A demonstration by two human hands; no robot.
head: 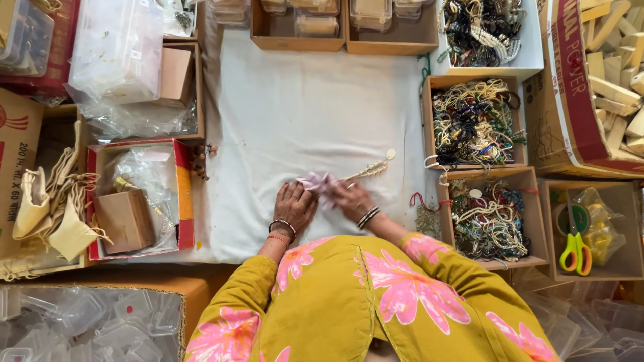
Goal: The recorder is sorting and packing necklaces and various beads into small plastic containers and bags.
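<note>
Both my hands rest on a white cloth (302, 107) spread in front of me. My left hand (293, 206) presses down beside a small crumpled pale-pink piece of paper or cloth (316, 182). My right hand (351, 199) grips the same pink piece from the right. A cream beaded necklace (371, 168) lies on the cloth, running from the pink piece up to the right, its end near a small round disc (390, 153).
Wooden trays of tangled bead jewellery (473, 124) stand at right, with scissors (575, 249) in a box beyond. A red-edged box holding a brown carton (125, 218) and cream drawstring pouches (50, 214) sit at left. Clear plastic boxes (87, 325) lie lower left.
</note>
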